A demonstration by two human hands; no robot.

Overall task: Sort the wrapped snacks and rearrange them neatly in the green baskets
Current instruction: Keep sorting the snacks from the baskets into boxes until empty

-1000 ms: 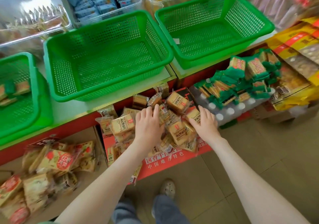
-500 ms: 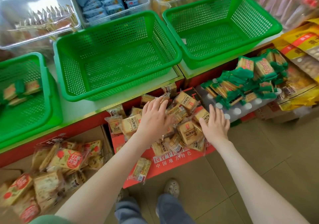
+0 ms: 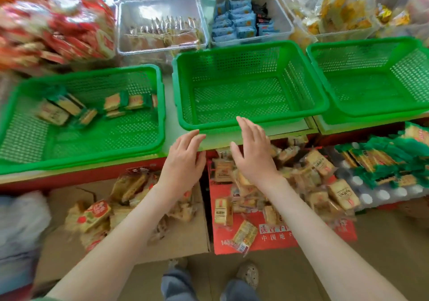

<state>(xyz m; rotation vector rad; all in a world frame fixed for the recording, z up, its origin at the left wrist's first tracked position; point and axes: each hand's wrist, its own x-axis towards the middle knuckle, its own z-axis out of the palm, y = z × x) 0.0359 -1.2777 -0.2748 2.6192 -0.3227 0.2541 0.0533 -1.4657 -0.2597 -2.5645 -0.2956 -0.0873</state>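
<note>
Honestly, the left hand and right hand hovered, grip slack and empty, at the middle green plastic mesh basket, probably to straighten it; tan clear-wrapped snacks sat heaped below.

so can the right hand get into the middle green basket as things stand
Probably yes: the right hand is open, with fingertips at the front rim of the middle green basket, and nothing stands between them.
</note>
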